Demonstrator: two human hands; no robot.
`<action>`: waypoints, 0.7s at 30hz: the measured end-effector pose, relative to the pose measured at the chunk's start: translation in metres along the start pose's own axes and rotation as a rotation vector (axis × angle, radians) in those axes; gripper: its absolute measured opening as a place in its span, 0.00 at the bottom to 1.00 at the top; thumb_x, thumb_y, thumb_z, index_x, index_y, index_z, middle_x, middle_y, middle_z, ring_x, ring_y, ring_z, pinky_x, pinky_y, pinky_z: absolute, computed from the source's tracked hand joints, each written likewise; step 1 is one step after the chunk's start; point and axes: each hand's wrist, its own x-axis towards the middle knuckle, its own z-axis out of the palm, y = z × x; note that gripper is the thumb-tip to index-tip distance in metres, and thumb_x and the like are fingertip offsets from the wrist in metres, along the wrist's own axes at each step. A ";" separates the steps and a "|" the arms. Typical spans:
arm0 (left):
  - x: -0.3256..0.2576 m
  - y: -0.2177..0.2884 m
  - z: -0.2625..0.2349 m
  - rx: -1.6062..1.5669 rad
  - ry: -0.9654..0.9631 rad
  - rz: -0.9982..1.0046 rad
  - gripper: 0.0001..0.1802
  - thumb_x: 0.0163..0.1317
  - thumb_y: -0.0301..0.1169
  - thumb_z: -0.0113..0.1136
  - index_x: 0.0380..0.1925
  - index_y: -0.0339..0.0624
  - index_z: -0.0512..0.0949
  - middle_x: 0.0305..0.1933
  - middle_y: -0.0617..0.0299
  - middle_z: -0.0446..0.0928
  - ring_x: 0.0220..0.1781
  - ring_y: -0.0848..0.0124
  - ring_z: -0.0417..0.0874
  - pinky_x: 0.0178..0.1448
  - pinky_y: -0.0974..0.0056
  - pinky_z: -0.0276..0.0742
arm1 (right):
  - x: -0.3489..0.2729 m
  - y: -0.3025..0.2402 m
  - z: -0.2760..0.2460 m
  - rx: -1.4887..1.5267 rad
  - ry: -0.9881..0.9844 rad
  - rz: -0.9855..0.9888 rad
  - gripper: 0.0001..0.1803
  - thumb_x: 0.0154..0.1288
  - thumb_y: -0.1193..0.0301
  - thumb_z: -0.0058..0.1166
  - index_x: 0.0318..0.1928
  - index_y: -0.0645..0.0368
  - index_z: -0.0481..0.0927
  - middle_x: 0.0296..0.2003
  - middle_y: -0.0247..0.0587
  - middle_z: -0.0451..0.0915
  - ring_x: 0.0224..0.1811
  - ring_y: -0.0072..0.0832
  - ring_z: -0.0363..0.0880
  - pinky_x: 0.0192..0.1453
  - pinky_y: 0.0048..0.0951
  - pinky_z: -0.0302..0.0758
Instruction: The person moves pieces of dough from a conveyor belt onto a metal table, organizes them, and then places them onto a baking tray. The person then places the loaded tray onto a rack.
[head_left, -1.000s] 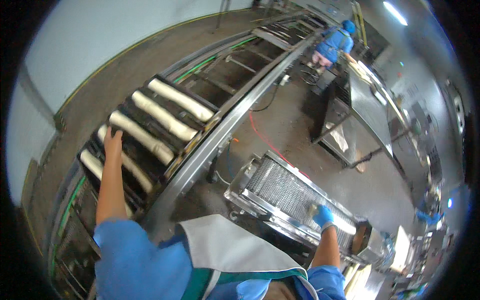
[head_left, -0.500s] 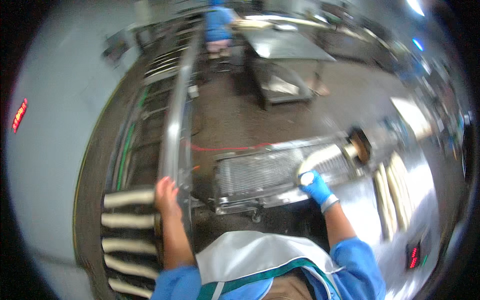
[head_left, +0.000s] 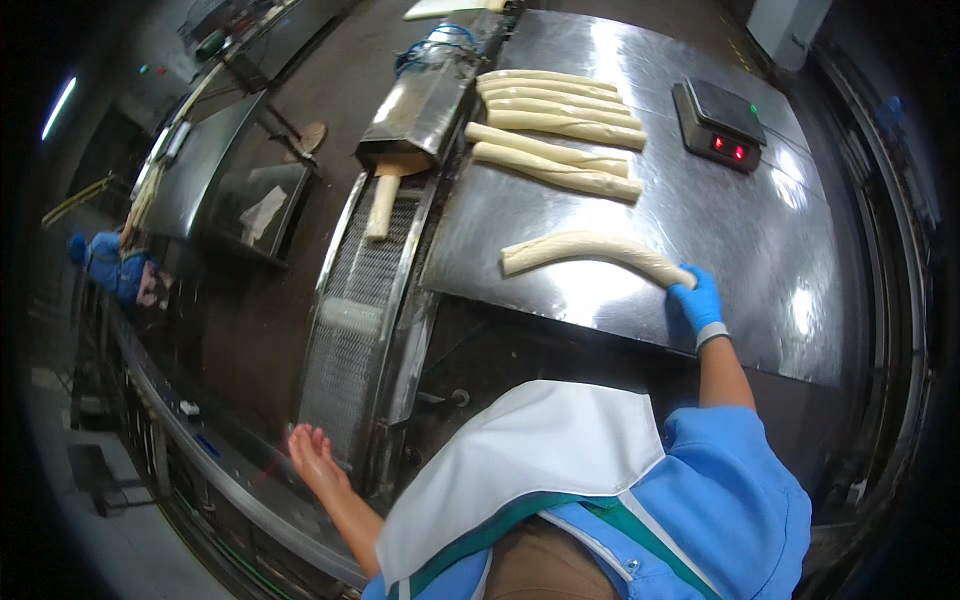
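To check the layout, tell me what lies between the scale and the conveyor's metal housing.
In the head view, several pale dough rolls lie on the metal table between the scale and the housing.

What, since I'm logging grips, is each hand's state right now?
Bare left hand: open, holding nothing.
Blue-gloved right hand: closed on one end of a long, pale cream, dough-like roll.

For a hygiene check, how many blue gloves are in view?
1 blue glove, on the right hand holding a dough roll. The left hand is bare; on the distant co-worker, I cannot tell.
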 end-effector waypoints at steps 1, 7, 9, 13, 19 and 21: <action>0.001 0.000 0.014 0.018 -0.034 0.005 0.13 0.61 0.36 0.58 0.43 0.46 0.73 0.39 0.69 0.75 0.39 0.76 0.75 0.44 0.70 0.67 | 0.007 0.015 -0.018 0.142 0.050 0.178 0.24 0.48 0.73 0.58 0.49 0.65 0.76 0.43 0.51 0.78 0.38 0.33 0.79 0.44 0.31 0.75; -0.005 -0.006 0.075 0.135 -0.127 -0.002 0.12 0.62 0.37 0.57 0.42 0.46 0.73 0.39 0.68 0.74 0.37 0.76 0.75 0.41 0.71 0.69 | 0.053 0.070 -0.028 0.565 0.683 0.363 0.40 0.52 0.68 0.61 0.62 0.69 0.58 0.56 0.59 0.68 0.53 0.41 0.73 0.56 0.37 0.71; -0.011 -0.002 0.086 0.183 -0.168 0.003 0.12 0.63 0.38 0.55 0.42 0.46 0.72 0.40 0.68 0.73 0.37 0.76 0.74 0.42 0.70 0.68 | 0.088 0.072 -0.011 0.437 0.730 0.299 0.40 0.52 0.69 0.60 0.62 0.69 0.56 0.57 0.60 0.66 0.54 0.43 0.72 0.59 0.39 0.69; -0.026 0.004 0.110 0.218 -0.150 0.046 0.12 0.61 0.37 0.56 0.41 0.45 0.72 0.36 0.67 0.74 0.34 0.76 0.76 0.36 0.73 0.72 | 0.175 0.037 0.001 0.098 0.602 0.318 0.35 0.51 0.73 0.54 0.61 0.68 0.60 0.57 0.61 0.66 0.60 0.45 0.67 0.62 0.37 0.66; -0.051 0.010 0.119 0.292 -0.145 0.076 0.10 0.64 0.37 0.53 0.41 0.45 0.72 0.39 0.66 0.73 0.36 0.75 0.74 0.39 0.71 0.69 | 0.247 -0.003 0.087 0.261 0.056 -0.023 0.35 0.52 0.68 0.50 0.63 0.56 0.62 0.60 0.54 0.62 0.59 0.50 0.66 0.63 0.39 0.64; -0.059 0.009 0.108 0.320 -0.103 0.074 0.11 0.64 0.37 0.54 0.41 0.45 0.72 0.39 0.66 0.73 0.36 0.75 0.74 0.39 0.71 0.69 | 0.216 -0.063 0.076 -0.124 -0.054 0.020 0.36 0.52 0.65 0.48 0.65 0.52 0.60 0.65 0.55 0.53 0.60 0.53 0.64 0.64 0.40 0.63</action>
